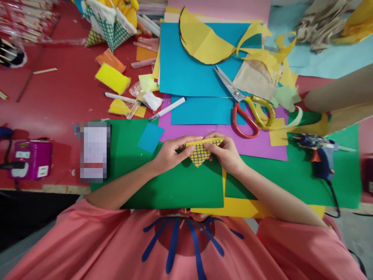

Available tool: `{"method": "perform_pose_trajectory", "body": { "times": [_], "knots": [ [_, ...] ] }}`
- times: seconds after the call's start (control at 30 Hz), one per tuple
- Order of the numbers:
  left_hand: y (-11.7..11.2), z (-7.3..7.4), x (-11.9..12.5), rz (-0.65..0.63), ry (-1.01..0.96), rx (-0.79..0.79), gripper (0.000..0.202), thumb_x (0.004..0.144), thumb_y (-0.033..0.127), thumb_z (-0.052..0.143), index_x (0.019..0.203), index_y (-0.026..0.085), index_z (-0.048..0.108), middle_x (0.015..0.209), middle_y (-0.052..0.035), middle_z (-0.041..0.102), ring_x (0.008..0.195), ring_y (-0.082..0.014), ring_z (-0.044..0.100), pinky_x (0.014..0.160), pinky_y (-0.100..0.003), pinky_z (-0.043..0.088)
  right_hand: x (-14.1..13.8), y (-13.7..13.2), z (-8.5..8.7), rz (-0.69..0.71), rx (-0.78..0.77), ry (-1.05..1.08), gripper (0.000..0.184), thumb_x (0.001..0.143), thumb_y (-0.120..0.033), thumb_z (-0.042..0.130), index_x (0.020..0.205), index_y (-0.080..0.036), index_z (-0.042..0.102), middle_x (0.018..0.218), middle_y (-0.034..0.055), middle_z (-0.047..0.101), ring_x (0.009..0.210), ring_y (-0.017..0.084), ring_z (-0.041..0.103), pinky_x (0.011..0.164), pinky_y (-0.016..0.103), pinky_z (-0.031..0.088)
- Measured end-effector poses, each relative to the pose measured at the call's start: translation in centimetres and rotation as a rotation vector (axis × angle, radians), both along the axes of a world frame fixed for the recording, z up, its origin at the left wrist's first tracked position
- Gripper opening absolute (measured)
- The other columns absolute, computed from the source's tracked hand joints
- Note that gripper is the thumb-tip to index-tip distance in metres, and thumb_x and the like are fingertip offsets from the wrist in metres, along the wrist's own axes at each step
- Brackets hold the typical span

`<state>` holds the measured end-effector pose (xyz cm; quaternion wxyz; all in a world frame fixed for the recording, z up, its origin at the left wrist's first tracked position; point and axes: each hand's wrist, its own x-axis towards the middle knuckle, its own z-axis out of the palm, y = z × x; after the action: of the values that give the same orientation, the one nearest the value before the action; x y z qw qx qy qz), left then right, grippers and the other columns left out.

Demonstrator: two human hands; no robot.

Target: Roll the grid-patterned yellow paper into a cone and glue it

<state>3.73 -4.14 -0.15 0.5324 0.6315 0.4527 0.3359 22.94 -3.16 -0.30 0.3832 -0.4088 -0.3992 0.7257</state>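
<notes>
Holding the checked piece between both hands, over the green sheet and close to the near edge of the purple sheet, without showing clearly any contact beneath. Gripping the left end with the left hand, pressing the thumb on its face and tucking the fingers behind the upper edge. Pinching the right end with the right hand in much the same way, closing both grips on the one piece. Pointing its tip toward the wearer and showing a yellow band along the top. Leaving any glue in the fold impossible to tell.

Risking, by the look of it, a crooked fold from uneven thumb pressure, or a crushed tip from squeezing too hard. Possibly risking a sprung edge from letting go too soon. Working near the scissors, lying with blades parted, and so perhaps risking a nick from a careless reach forward. Leaving the glue gun resting off to the right, trailing its cord near the right sleeve, likely risking a snag from a wide elbow swing.
</notes>
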Motion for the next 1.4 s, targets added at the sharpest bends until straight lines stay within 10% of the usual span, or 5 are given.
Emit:
{"method": "perform_pose_trajectory", "body": {
  "times": [0.57, 1.4],
  "knots": [
    [0.1, -0.1, -0.3, -0.013, 0.106, 0.269, 0.028, 0.087, 0.024, 0.056, 0.113, 0.026, 0.066, 0.104, -0.0016, 0.072, 0.086, -0.0123, 0.069, 0.077, -0.017, 0.055, 0.0, -0.1, 0.1, -0.013, -0.010, 0.000, 0.017, 0.076, -0.029, 0.069, 0.086, -0.016, 0.063, 0.064, -0.0033, 0.059, 0.045, 0.005, 0.053, 0.039, 0.016, 0.043],
    [0.2, 0.7, 0.1, 0.075, 0.052, 0.156, 0.017, 0.086, 0.025, 0.057, 0.094, 0.020, 0.071, 0.087, -0.0003, 0.074, 0.073, -0.0097, 0.069, 0.063, -0.015, 0.053, -0.1, 0.2, 0.8, -0.003, -0.019, -0.098, 0.019, 0.074, -0.035, 0.070, 0.078, -0.016, 0.068, 0.068, -0.0017, 0.062, 0.052, 0.006, 0.053, 0.043, 0.017, 0.046]
  ]
}}
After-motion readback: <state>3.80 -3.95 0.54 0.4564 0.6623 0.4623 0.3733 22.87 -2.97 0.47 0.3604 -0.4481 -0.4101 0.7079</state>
